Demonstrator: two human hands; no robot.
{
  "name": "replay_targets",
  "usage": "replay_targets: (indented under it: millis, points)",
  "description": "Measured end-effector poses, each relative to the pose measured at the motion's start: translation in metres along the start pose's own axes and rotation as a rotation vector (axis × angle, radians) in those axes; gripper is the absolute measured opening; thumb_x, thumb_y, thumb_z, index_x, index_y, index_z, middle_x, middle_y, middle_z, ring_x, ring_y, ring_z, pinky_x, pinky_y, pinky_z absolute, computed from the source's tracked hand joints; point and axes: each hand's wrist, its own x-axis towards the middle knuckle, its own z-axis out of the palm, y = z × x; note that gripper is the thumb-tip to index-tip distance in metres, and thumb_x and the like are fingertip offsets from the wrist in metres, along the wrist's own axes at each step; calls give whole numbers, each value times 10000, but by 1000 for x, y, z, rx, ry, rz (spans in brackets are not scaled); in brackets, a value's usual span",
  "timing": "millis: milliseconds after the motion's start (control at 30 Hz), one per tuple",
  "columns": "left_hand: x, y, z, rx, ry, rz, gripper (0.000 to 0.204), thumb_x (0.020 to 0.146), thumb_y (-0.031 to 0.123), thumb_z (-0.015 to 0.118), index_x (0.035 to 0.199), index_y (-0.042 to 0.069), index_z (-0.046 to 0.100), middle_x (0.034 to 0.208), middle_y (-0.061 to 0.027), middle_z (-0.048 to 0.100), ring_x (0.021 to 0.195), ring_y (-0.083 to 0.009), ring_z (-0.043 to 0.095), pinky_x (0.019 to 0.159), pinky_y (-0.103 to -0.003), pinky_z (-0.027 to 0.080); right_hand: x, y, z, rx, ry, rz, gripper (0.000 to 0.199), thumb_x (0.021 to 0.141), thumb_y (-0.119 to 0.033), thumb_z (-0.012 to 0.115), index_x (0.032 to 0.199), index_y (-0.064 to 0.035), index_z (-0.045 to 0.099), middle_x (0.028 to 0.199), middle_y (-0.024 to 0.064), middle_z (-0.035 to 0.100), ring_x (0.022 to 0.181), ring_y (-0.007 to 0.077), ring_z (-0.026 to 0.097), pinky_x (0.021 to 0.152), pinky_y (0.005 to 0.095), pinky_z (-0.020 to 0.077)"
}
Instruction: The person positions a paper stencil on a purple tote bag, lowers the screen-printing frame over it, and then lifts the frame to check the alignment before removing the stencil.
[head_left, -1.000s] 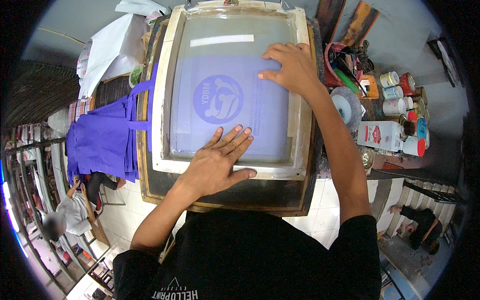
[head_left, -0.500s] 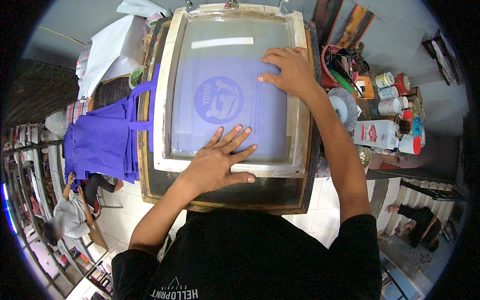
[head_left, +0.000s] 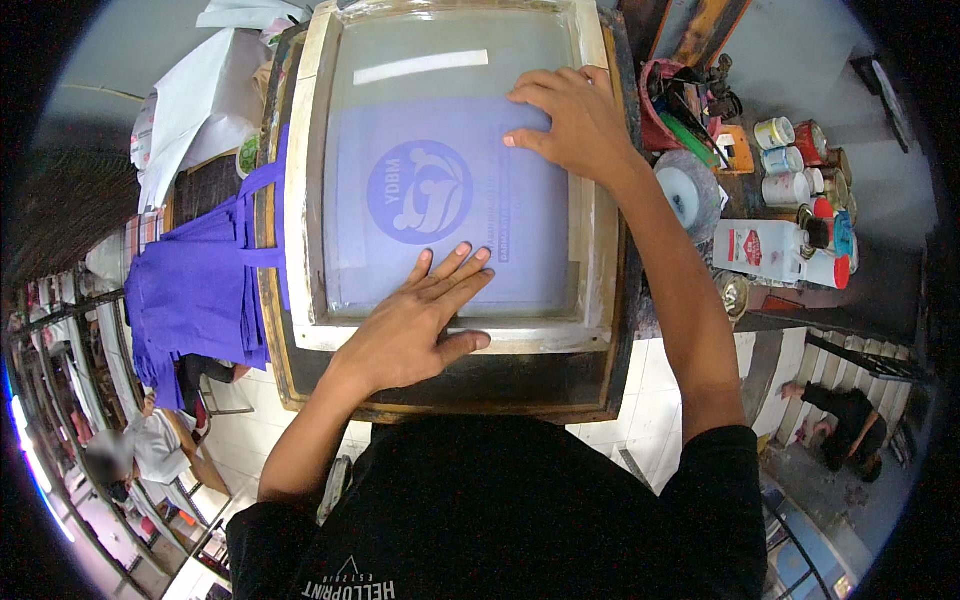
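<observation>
Head view: little has moved since a second ago — I see the right hand [head_left: 568,122] has crept slightly up-frame, still flat at the printing screen's [head_left: 450,170] upper right. The left hand [head_left: 415,325] stays spread, palm down on the lower frame edge, centre of picture. Neither grips anything. Purple fabric [head_left: 195,290] hangs out at left — pressing continues, I judge.

One head camera looks steeply down, close over the printing screen [head_left: 450,180].
</observation>
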Motion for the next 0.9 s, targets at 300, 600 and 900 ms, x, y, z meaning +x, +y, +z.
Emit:
replay_targets:
  millis: [300,600,900]
  points:
    - [-2,-1,3,-12,60,24,742,944,371,764,1550,43,487,1679,-149,402,1598,-323,283,1314,-563,172,0,-2,-3,27,4,12,423,845,-388,804,1172,-122,761,1262,27,710,1188,246,623,1121,443,351]
    - [-2,-4,6,-83,192,59,598,888,272,835,1377,5,618,1618,-166,488,1560,-340,366,1297,-557,243,-10,4,1,113,144,2,307,850,-302,797,1069,-97,731,1139,105,742,1095,310,659,1047,468,428]
    - [-77,10,13,-370,663,-8,287,965,159,758,1194,-14,754,1312,-172,737,1305,-295,664,1147,-464,480,-145,-161,-78,271,-315,69,338,912,-312,769,1093,-32,717,1060,155,700,1049,368,650,962,493,518]
